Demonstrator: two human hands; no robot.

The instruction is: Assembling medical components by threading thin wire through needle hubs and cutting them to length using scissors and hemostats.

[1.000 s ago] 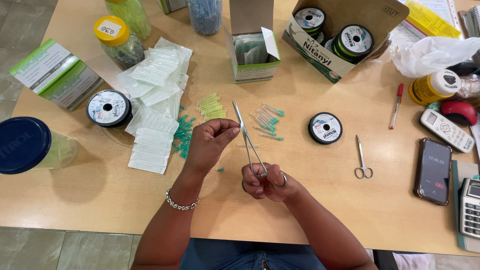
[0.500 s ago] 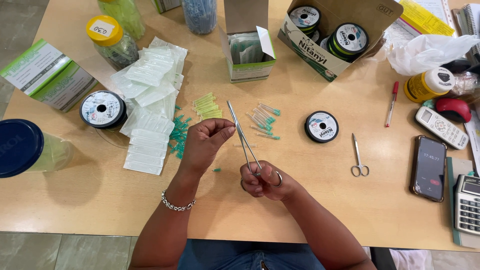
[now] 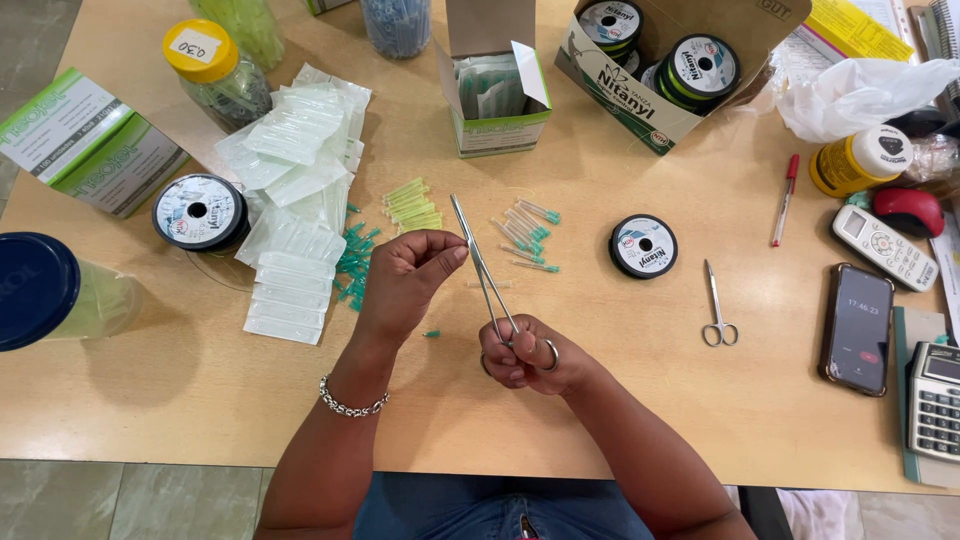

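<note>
Steel forceps [image 3: 480, 262]: long axis slants up-left from the right hand [image 3: 525, 355] over the tabletop [image 3: 200, 400].
Right grip: clenched through the ring handles.
Left hand [image 3: 405, 280]: fingers pinched beside the shaft, nearer the tips.

Both forearms are bare, with no sleeves showing. Just behind the left hand [image 3: 405, 280], a silver beaded bracelet [image 3: 352, 402] circles the wrist. The right hand [image 3: 525, 355] wears no bracelet that shows. Below the forearms, near the person's body, blue denim clothing [image 3: 500, 510] covers the lap.
</note>
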